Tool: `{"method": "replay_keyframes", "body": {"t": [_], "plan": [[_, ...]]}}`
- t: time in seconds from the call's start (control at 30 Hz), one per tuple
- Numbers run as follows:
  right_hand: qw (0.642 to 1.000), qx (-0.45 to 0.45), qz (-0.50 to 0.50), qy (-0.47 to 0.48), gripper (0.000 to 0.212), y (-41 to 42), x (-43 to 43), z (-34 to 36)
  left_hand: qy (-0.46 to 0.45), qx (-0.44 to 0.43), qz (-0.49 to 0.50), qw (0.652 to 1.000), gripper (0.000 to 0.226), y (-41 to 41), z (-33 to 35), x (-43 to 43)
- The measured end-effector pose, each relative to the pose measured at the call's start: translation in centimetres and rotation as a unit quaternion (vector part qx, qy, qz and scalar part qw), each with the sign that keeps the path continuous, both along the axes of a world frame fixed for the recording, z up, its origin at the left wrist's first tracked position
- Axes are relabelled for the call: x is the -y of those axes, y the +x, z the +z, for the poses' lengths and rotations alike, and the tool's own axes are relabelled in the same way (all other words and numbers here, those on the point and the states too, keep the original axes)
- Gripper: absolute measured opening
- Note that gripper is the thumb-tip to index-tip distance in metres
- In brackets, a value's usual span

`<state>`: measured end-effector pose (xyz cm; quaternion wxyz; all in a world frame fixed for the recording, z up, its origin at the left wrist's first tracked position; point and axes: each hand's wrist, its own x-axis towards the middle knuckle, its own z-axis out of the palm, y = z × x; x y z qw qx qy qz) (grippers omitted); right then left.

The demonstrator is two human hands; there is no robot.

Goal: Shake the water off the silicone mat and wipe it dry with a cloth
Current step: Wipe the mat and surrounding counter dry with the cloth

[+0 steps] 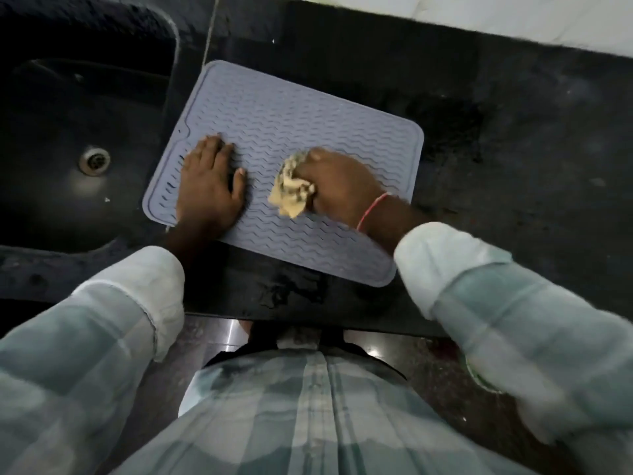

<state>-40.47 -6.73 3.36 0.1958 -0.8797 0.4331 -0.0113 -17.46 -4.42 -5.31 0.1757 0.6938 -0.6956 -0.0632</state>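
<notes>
mat location: the silicone mat (291, 138) lies flat on the dark counter (513, 149), just right of the sink (68, 132), with its left corner close to the sink's edge and its near corner towards your body.
left hand: your left hand (209, 186) lies palm down on the mat's left part, fingers straight and spread a little, gripping nothing; it looks to be pinning the mat in place.
right hand: your right hand (337, 186) has its fingers curled round a bunched beige cloth (291, 190), which it presses onto the middle of the mat.
step in hand: judging by the mat lying flat and the cloth on it, the shaking seems done and you are on the wiping.
how the mat handles: expect it to be light, soft and floppy; it will sag and fold if you lift it by one corner. the wavy ridges can trap water in the grooves, so wipe along the grooves as well as across them.
grip advice: silicone clings to a dry counter but can slide on a wet one, and there is a wet-looking patch (284, 293) on the counter near the front edge. keep the flat hand pressing down while the cloth rubs. to lift the mat, take it at two corners or along one long edge, since a wet rim can be slippery.
still to cover: the far and right parts of the mat, plus the strip under your left hand, are likely still to be wiped.
risk: a hard rub may bunch or shift the mat towards the sink.
</notes>
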Motion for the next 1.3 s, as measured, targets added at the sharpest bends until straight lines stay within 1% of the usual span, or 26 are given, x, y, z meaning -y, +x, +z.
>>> {"method": "replay_keyframes", "body": {"t": [0.07, 0.1, 0.17, 0.27, 0.33, 0.43, 0.47, 0.5, 0.53, 0.57, 0.6, 0.63, 0.67, 0.7, 0.73, 0.77, 0.83, 0.87, 0.9, 0.93, 0.97, 1.0, 1.03, 1.1, 1.2, 1.3], "plan": [[0.998, -0.058, 0.000, -0.021, 0.029, -0.1, -1.0, -1.7, 0.013, -0.005, 0.000, 1.000, 0.058, 0.3, -0.1, -0.1], [0.997, -0.064, -0.016, -0.031, 0.028, -1.0, -1.5, -2.0, 0.015, -0.009, -0.003, 1.000, 0.059, 0.5, -0.1, -0.1], [0.995, -0.064, -0.075, -0.029, 0.027, -3.9, -2.7, -1.6, 0.015, -0.014, -0.006, 1.000, 0.058, 0.3, -0.2, -0.1], [0.974, -0.115, -0.195, 0.007, 0.024, -6.5, -3.7, -0.1, 0.025, -0.035, -0.013, 0.999, 0.057, 0.5, -0.1, -0.1], [0.951, -0.063, -0.296, 0.058, 0.019, -7.4, -2.8, 0.3, 0.033, -0.060, -0.003, 0.998, 0.060, 0.3, 0.3, -0.4], [0.872, 0.096, -0.472, 0.086, 0.024, -5.9, -1.8, 0.8, -0.046, -0.128, -0.049, 0.989, 0.051, -1.6, 3.0, -2.0], [0.857, 0.128, -0.494, 0.075, 0.028, -4.6, -2.0, 0.9, -0.051, -0.186, -0.064, 0.979, 0.045, -3.1, 4.2, -2.6], [0.856, 0.145, -0.492, 0.066, 0.029, -2.9, -2.5, 1.0, -0.015, -0.271, -0.067, 0.960, 0.041, -4.8, 5.4, -2.9], [0.864, 0.159, -0.474, 0.060, 0.029, -0.9, -3.3, 1.3, 0.065, -0.367, -0.056, 0.926, 0.040, -6.4, 6.7, -2.8], [0.876, 0.182, -0.442, 0.066, 0.028, 1.1, -4.0, 1.6, 0.175, -0.461, -0.027, 0.869, 0.043, -7.8, 7.5, -2.3], [0.887, 0.207, -0.403, 0.087, 0.028, 2.7, -4.5, 1.7, 0.279, -0.537, 0.000, 0.796, 0.044, -8.8, 7.9, -1.6], [0.900, 0.217, -0.361, 0.113, 0.029, 3.8, -5.0, 1.4, 0.352, -0.579, 0.028, 0.735, 0.047, -9.1, 7.8, -0.8], [0.912, 0.214, -0.327, 0.123, 0.027, 4.6, -5.4, 1.2, 0.384, -0.589, 0.053, 0.709, 0.050, -9.1, 7.6, -0.2], [0.918, 0.214, -0.314, 0.116, 0.022, 4.7, -5.6, 0.7, 0.382, -0.586, 0.070, 0.711, 0.048, -8.8, 7.1, 0.5], [0.907, 0.237, -0.331, 0.108, 0.015, 4.5, -5.7, 0.5, 0.359, -0.573, 0.076, 0.733, 0.044, -8.4, 6.5, 1.0], [0.872, 0.290, -0.381, 0.101, 0.017, 4.0, -5.7, 0.2, 0.321, -0.543, 0.068, 0.773, 0.038, -8.2, 6.1, 1.5], [0.746, 0.423, -0.508, 0.078, 0.013, 2.8, -5.5, -0.3, 0.251, -0.459, 0.032, 0.852, 0.031, -8.6, 5.6, 2.3], [0.689, 0.461, -0.557, 0.055, 0.012, 2.0, -5.2, -0.7, 0.220, -0.424, 0.006, 0.879, 0.031, -9.3, 5.9, 2.7], [0.660, 0.467, -0.588, 0.023, 0.015, 1.3, -4.7, -1.1, 0.197, -0.402, -0.025, 0.894, 0.034, -10.3, 6.0, 3.1], [0.651, 0.453, -0.609, -0.004, 0.017, 0.7, -4.1, -1.4, 0.171, -0.374, -0.065, 0.909, 0.041, -11.3, 6.2, 3.4], [0.650, 0.442, -0.618, -0.022, 0.016, 0.6, -3.5, -1.5, 0.141, -0.320, -0.109, 0.930, 0.054, -12.0, 6.2, 3.6], [0.656, 0.432, -0.617, -0.034, 0.014, 0.7, -3.0, -1.8, 0.118, -0.239, -0.159, 0.951, 0.066, -12.3, 6.0, 3.6], [0.662, 0.424, -0.616, -0.042, 0.011, 0.8, -2.6, -2.1, 0.099, -0.140, -0.205, 0.963, 0.070, -12.4, 5.6, 3.8], [0.683, 0.393, -0.612, -0.059, 0.013, 1.5, -2.3, -3.0, 0.085, 0.022, -0.271, 0.958, 0.057, -11.5, 4.6, 4.1], [0.755, 0.324, -0.565, -0.079, 0.023, 2.9, -3.0, -5.2, 0.111, 0.123, -0.291, 0.942, 0.041, -9.9, 4.2, 5.0], [0.832, 0.235, -0.492, -0.098, 0.034, 4.2, -3.9, -7.0, 0.108, 0.150, -0.293, 0.938, 0.041, -7.4, 4.1, 6.0]]}}
